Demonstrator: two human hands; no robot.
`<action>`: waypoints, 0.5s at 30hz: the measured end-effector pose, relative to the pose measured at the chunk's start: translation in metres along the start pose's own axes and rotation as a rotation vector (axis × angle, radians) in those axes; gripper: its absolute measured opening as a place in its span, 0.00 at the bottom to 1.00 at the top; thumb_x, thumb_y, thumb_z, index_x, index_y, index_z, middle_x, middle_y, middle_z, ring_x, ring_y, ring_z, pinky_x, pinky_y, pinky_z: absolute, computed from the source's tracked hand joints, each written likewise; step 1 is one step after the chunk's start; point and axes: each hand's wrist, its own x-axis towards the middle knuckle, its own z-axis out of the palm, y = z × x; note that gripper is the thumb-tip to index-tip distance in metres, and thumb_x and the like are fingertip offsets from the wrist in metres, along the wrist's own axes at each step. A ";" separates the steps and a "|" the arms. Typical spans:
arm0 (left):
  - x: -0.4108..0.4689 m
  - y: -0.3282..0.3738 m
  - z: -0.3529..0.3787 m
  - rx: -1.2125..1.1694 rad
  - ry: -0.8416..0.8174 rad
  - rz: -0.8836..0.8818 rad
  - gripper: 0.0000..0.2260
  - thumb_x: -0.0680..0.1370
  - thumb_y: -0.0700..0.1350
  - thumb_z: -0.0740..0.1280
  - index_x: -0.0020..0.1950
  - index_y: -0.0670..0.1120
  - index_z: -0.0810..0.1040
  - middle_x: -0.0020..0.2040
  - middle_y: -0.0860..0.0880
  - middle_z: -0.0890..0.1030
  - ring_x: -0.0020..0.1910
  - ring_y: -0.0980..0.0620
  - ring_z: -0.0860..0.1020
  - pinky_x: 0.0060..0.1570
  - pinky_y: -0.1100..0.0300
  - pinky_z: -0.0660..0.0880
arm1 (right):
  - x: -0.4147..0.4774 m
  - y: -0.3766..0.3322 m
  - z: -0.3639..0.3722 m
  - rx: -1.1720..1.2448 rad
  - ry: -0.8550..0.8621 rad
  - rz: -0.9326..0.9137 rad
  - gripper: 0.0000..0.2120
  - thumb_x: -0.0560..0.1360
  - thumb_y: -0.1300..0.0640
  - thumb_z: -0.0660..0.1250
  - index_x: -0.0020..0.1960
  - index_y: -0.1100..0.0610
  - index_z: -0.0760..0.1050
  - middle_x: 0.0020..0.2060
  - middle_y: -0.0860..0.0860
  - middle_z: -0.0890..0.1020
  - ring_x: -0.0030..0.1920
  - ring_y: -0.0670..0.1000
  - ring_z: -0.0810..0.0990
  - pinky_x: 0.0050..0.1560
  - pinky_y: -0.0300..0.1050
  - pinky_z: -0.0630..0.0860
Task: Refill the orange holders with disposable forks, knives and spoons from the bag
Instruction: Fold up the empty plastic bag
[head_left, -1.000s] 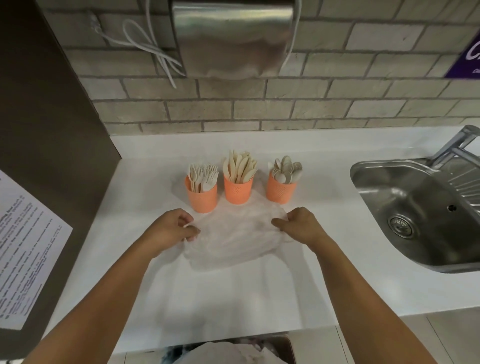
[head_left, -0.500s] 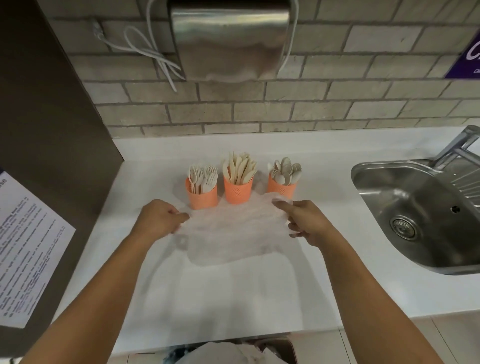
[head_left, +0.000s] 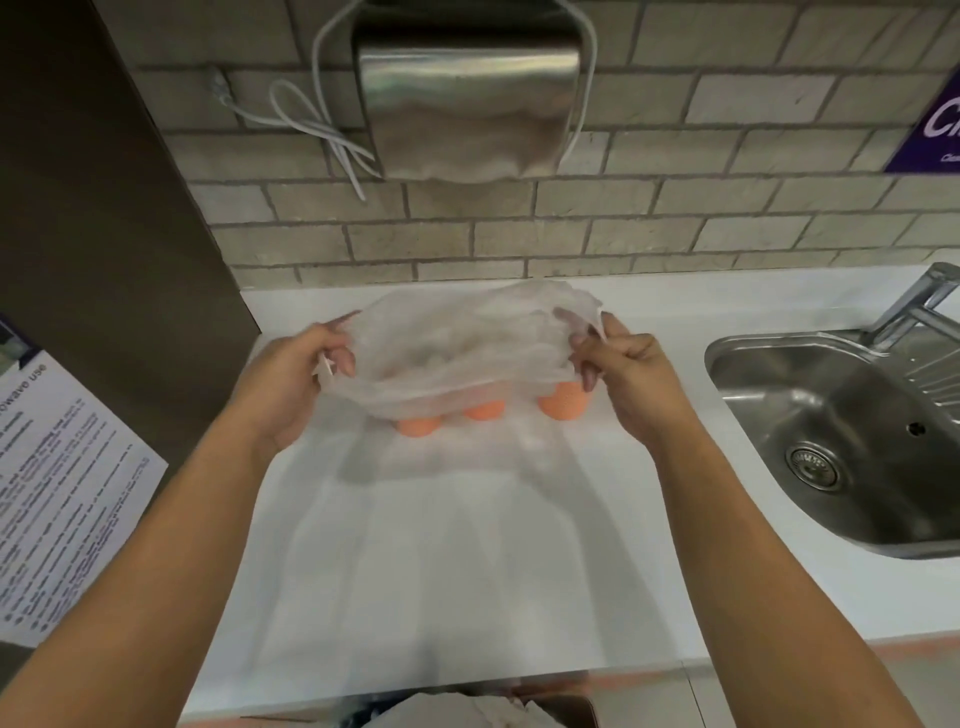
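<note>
Nearest me, below the counter lip: an open bin (head_left: 467, 709) with crumpled white material in it. Both forearms reach out over the flat white countertop (head_left: 441, 545). My left hand (head_left: 296, 379) has its fingers curled, pinching the left edge of the thin translucent white plastic bag (head_left: 457, 353). My right hand (head_left: 628, 379) pinches the right edge between thumb and curled fingers. The bag hangs stretched between the two hands, off the counter and sagging in the middle. Just behind and below it, three round orange perforated holders (head_left: 484, 410) stand in a row on the counter. Only their lower parts show under the bag's bottom edge; what they hold is hidden behind the plastic. The holders sit between my hands, the rightmost one close to my right fingers. To my right, a stainless steel sink (head_left: 831, 415) with a metal tap (head_left: 919, 301). To my left, a printed white paper notice (head_left: 62, 493) on a dark panel. Farthest: grey brick wall (head_left: 675, 218), a shiny metal wall-mounted box (head_left: 467, 98), and a looped white cable (head_left: 311, 124) beside it.
</note>
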 end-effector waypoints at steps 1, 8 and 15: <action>-0.004 -0.001 -0.001 0.268 -0.031 -0.027 0.20 0.79 0.45 0.66 0.27 0.46 0.82 0.46 0.52 0.84 0.51 0.50 0.78 0.53 0.56 0.69 | -0.003 -0.002 0.001 -0.185 -0.095 0.069 0.21 0.78 0.56 0.72 0.26 0.53 0.81 0.54 0.63 0.80 0.58 0.49 0.81 0.59 0.46 0.70; -0.032 0.009 -0.013 0.050 -0.117 -0.103 0.15 0.70 0.53 0.72 0.28 0.46 0.80 0.56 0.47 0.85 0.65 0.41 0.80 0.75 0.44 0.67 | -0.014 -0.022 -0.021 -0.062 -0.184 0.156 0.19 0.81 0.50 0.68 0.36 0.57 0.86 0.54 0.49 0.86 0.65 0.53 0.79 0.67 0.60 0.74; -0.035 0.035 0.011 -0.320 -0.124 0.054 0.20 0.86 0.61 0.55 0.72 0.59 0.78 0.65 0.50 0.84 0.66 0.45 0.80 0.67 0.45 0.75 | -0.017 -0.062 0.018 0.102 0.026 0.042 0.20 0.84 0.39 0.53 0.66 0.41 0.80 0.65 0.35 0.80 0.65 0.40 0.80 0.60 0.41 0.79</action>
